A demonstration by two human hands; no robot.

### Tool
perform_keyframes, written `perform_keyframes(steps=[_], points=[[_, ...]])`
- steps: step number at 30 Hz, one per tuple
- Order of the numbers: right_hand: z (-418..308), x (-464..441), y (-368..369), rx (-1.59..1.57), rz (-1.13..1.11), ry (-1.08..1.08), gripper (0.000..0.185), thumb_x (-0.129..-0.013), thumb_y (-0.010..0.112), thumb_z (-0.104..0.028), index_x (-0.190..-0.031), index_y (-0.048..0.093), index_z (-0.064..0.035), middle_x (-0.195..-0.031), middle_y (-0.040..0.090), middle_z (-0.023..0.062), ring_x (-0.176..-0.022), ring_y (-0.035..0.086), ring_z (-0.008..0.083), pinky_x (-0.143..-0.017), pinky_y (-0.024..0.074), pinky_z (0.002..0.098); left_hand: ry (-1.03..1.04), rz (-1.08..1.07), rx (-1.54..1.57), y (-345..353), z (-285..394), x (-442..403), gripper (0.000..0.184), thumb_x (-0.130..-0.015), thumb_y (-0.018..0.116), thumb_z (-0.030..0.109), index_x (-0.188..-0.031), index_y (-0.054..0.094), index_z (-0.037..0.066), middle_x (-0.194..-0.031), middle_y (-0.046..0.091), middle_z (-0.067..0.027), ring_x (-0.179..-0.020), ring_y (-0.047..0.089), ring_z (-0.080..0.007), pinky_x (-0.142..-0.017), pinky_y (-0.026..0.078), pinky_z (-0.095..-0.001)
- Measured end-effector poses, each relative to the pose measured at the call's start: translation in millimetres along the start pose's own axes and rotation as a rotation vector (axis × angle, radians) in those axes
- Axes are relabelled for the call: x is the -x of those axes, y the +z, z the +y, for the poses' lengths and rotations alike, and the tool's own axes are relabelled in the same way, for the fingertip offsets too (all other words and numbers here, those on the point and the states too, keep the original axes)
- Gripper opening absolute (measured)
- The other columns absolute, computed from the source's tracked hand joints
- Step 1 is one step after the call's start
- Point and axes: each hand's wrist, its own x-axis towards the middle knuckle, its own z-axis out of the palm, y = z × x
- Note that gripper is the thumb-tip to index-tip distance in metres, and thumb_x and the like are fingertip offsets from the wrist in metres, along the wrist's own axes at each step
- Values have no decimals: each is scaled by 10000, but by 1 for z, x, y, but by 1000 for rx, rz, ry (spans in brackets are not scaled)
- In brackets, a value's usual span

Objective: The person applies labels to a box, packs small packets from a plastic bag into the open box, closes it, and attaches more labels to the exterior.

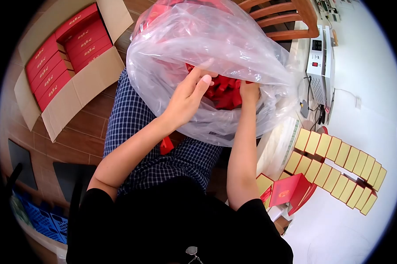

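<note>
A big clear plastic bag (172, 57) rests over my lap, its mouth turned towards me. Many small glossy red pieces (225, 94) lie inside; I cannot make out their kind. My left hand (185, 97) is at the bag's mouth, with its fingers bent and its thumb close to them, gripping the plastic edge. Inside the opening, on the other side, my right hand (250, 91) reaches among the red pieces; the plastic and the pieces hide its fingers. One loose red piece (166, 145) lies on my checked trousers.
An open cardboard box (81, 90) with stacked red boxes (53, 75) stands on the floor at left. At right, rows of yellow-and-red boxes (335, 178), an open red box (284, 191) and a white machine (320, 72) are on the table. A wooden chair (291, 20) stands ahead.
</note>
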Motion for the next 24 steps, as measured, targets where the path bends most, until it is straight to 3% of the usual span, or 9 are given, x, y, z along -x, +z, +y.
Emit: perform_keyframes(steps=[2,5,8,10,13,16,19,22,24], points=[[0,8,4,-44,-5,29,778,-847,536,-599,-1437,369,-120,-1394,480,201,-1252,486,382,-1032,390,455,3,-1,26,0,-3,1,391,-1039,346,312,-1235,521,22,-1196,591,-86,-1069,573,-187,-935,413,-328],[-8,19,7,-64,29,99,663,-919,466,-517,-1391,434,-52,-1365,511,207,-1224,510,391,-1028,390,448,-23,-7,-35,-3,-7,4,389,-1040,351,309,-1221,532,16,-1162,604,-80,-1048,579,-175,-910,418,-311],[25,-17,42,-369,65,-129,821,-845,530,-616,-1440,357,-77,-1427,453,178,-1337,401,303,-1087,320,371,-31,-3,-53,-7,-7,7,386,-1040,353,306,-1202,542,11,-1142,610,-78,-1038,581,-166,-894,418,-298],[33,-38,52,-527,7,-146,756,-856,529,-588,-1404,430,-77,-1413,475,155,-1319,420,295,-1077,325,358,-48,8,-43,-8,0,10,386,-1040,353,304,-1202,543,10,-1149,610,-81,-1036,582,-165,-893,418,-294],[29,-43,58,-395,147,-78,692,-875,522,-552,-1372,478,-72,-1409,486,135,-1311,425,291,-1070,327,365,-55,14,-28,-10,0,12,388,-1041,348,304,-1215,537,14,-1167,608,-90,-1039,585,-169,-895,418,-290],[33,-53,69,-427,226,-130,689,-891,496,-548,-1384,461,-69,-1425,472,137,-1288,452,301,-1058,343,373,-41,6,-29,-13,-1,11,397,-1042,339,311,-1250,519,24,-1190,604,-103,-1048,590,-177,-899,421,-295],[33,-35,92,-462,365,-89,655,-931,434,-525,-1395,431,-63,-1393,481,209,-1251,480,372,-1031,371,410,-43,26,-29,-13,-3,11,407,-1044,334,319,-1285,501,36,-1203,601,-113,-1057,594,-184,-899,430,-305],[-14,37,41,-592,168,-77,490,-922,564,-248,-1321,479,23,-1388,449,251,-1298,399,401,-1098,293,444,-45,53,-27,-15,-5,9,422,-1043,336,328,-1305,491,36,-1204,598,-121,-1057,595,-189,-892,446,-316],[-17,54,55,-713,223,-123,418,-934,545,-250,-1263,539,6,-1327,497,266,-1249,441,417,-1051,348,456,-74,108,-41,-15,-4,8,435,-1041,340,337,-1297,490,18,-1199,599,-127,-1056,596,-191,-897,451,-324]])
